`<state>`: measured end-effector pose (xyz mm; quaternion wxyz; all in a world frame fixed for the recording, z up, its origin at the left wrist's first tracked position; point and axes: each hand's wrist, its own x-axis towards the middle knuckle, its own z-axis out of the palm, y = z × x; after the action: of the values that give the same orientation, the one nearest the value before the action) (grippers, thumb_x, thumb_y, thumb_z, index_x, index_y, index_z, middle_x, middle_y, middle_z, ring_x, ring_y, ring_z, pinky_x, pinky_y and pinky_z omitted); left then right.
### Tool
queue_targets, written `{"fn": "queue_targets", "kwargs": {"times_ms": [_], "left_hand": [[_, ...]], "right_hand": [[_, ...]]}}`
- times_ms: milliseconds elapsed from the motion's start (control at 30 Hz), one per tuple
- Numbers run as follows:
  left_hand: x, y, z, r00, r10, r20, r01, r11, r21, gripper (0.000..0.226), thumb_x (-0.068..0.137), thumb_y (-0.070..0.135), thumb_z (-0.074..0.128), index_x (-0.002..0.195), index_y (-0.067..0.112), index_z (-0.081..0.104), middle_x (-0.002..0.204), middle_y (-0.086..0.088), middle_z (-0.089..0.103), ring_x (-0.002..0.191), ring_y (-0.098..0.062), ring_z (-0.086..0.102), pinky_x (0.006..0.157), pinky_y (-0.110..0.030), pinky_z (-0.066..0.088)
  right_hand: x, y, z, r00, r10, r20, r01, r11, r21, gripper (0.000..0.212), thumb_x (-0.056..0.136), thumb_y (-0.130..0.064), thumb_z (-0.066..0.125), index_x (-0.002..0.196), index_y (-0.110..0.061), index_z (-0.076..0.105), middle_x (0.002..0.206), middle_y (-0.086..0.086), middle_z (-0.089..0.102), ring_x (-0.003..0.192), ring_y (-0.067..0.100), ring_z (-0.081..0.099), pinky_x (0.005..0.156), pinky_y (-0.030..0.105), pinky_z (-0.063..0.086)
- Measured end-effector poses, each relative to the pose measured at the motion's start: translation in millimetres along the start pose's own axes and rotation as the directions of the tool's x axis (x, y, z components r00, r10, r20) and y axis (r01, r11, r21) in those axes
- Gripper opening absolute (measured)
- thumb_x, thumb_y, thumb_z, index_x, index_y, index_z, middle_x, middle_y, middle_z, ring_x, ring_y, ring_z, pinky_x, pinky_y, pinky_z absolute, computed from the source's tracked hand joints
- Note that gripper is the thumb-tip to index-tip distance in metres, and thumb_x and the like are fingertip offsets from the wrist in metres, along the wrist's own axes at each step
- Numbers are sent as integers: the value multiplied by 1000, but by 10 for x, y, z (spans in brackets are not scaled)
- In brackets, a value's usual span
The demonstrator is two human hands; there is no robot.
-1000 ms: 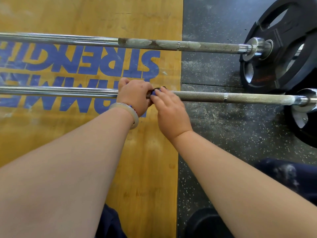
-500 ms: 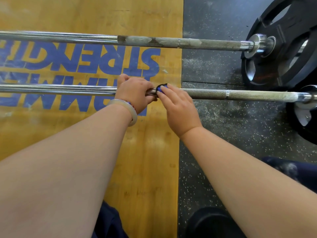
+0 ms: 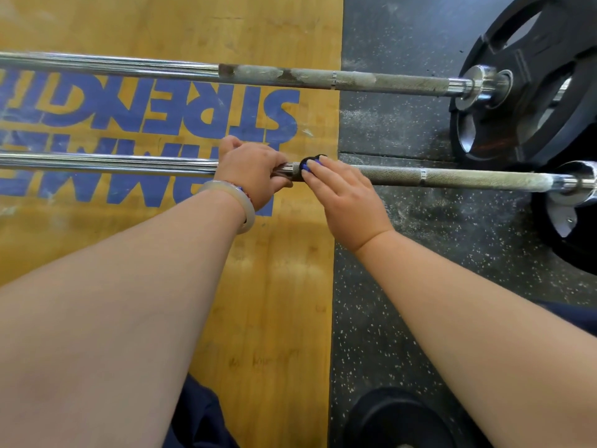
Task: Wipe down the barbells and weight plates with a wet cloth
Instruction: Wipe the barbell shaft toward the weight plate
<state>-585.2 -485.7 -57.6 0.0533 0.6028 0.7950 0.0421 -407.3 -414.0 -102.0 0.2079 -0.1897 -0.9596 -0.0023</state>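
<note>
The near barbell (image 3: pixel 452 177) is now wiped further right: flat fingers of the right hand (image 3: pixel 350 202) press what seems a blue cloth (image 3: pixel 305 166).

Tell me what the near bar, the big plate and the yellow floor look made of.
The near bar looks like steel: mirror-bright chrome on its left, dull cross-hatched knurling with whitish dust on its right. The big plate is matte black, likely rubber-coated. The yellow floor is wood, with visible grain under printed blue lettering.
</note>
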Motion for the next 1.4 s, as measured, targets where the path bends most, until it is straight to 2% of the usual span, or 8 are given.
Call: {"fn": "queue_targets", "kwargs": {"times_ms": [167,333,600,767,967,1100,1167,1400], "left_hand": [[78,-4,-34,997,-8,75,5,999,46,19,95,30,44,88,25,61,87,7,65,86,-16,57,93,-36,21],[105,-23,-44,992,-9,130,7,1000,18,21,93,46,51,94,29,63,85,8,64,88,-15,55,89,-35,18],[125,-8,-80,988,-6,155,-4,998,63,22,96,42,44,84,28,56,80,9,60,84,-16,57,93,-37,23],[138,-32,-76,982,-10,191,-1,998,58,24,93,49,51,99,29,64,86,8,62,85,-16,53,89,-36,21],[129,-18,-89,987,-4,163,-4,999,47,26,96,43,44,94,26,63,81,7,61,83,-15,55,86,-35,20],[132,-32,-93,982,-4,187,-1,1000,26,22,94,47,50,96,30,63,80,9,60,82,-15,52,84,-35,19],[132,-20,-93,983,-9,182,2,999,39,20,93,48,51,97,32,63,81,9,60,81,-15,50,86,-35,20],[96,15,-76,995,-65,71,71,994,-80,24,88,46,61,101,27,67,93,7,67,92,-16,57,89,-34,20]], "right_hand": [[148,-289,82,999,9,37,-13,996,88,45,85,-2,35,121,-2,63,126,13,61,120,34,55,103,45,39],[-15,75,-47,994,-91,60,93,995,-34,44,87,0,40,124,-7,62,131,8,59,123,31,54,105,43,38],[95,-77,8,987,-108,117,112,993,-27,49,84,-2,34,125,-6,61,132,7,58,124,30,52,107,41,32],[-192,154,-77,994,-56,89,68,989,-135,47,88,1,42,131,-10,56,138,5,53,129,30,47,112,40,28],[49,-163,45,995,-62,83,67,996,-60,50,85,0,32,127,-7,60,134,6,56,126,30,51,108,40,31],[-168,195,-78,988,-112,102,124,984,-129,48,87,2,44,131,-11,57,139,2,53,129,28,48,109,40,33],[-231,223,-94,993,-72,93,85,985,-151,49,85,3,52,133,-10,55,140,5,51,130,30,46,110,41,31],[44,-89,47,999,32,22,-31,999,-4,47,85,-3,38,127,-8,60,131,9,58,124,30,52,107,39,32]]}}
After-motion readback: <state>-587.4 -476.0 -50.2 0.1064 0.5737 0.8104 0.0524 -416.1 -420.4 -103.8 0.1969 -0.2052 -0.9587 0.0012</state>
